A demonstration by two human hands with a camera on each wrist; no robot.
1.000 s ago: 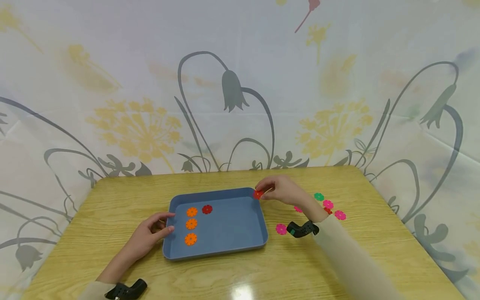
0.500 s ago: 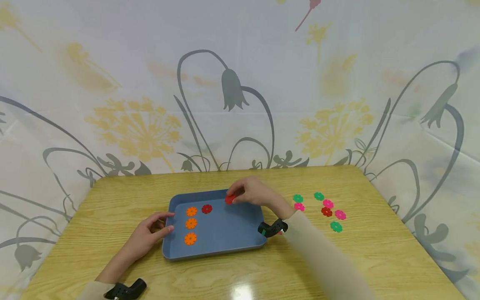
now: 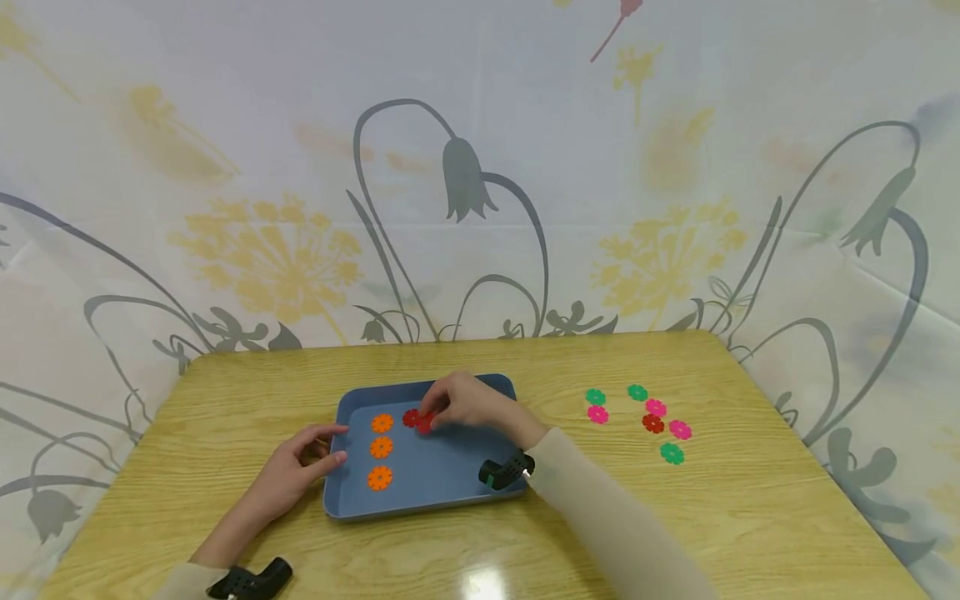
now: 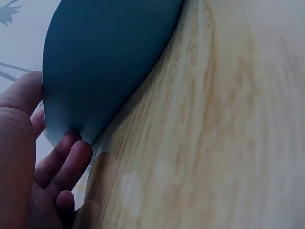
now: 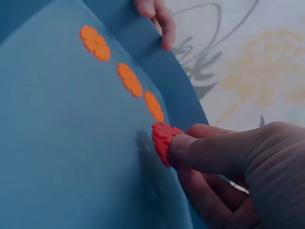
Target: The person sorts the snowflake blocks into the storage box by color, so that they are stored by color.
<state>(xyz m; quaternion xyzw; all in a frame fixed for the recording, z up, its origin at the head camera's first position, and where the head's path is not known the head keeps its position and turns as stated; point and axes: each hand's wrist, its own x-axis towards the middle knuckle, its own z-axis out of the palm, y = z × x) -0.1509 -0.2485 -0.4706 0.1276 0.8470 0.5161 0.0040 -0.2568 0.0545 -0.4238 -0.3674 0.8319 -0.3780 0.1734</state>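
My right hand (image 3: 463,400) pinches a red flower-shaped disc (image 3: 425,424) between thumb and fingers, low over the blue tray (image 3: 450,487). Right beside it a darker red flower disc (image 3: 411,418) lies in the tray; in the right wrist view the reds overlap, and whether they touch I cannot tell. Three orange flower discs (image 3: 381,447) form a column along the tray's left side. With thumb and index finger over the rim, my left hand (image 3: 296,467) holds the tray's left edge; its other fingers (image 4: 78,160) lie against the outer wall.
On the wooden table (image 3: 600,525), right of the tray, lie several loose flower discs: green (image 3: 672,453), pink (image 3: 680,429) and one dark red (image 3: 653,423). A patterned cloth (image 3: 480,167) hangs behind the table.
My right hand has carried the red flower disc leftward from the tray's right corner to beside the dark red one. The left hand has stayed at the tray's edge.
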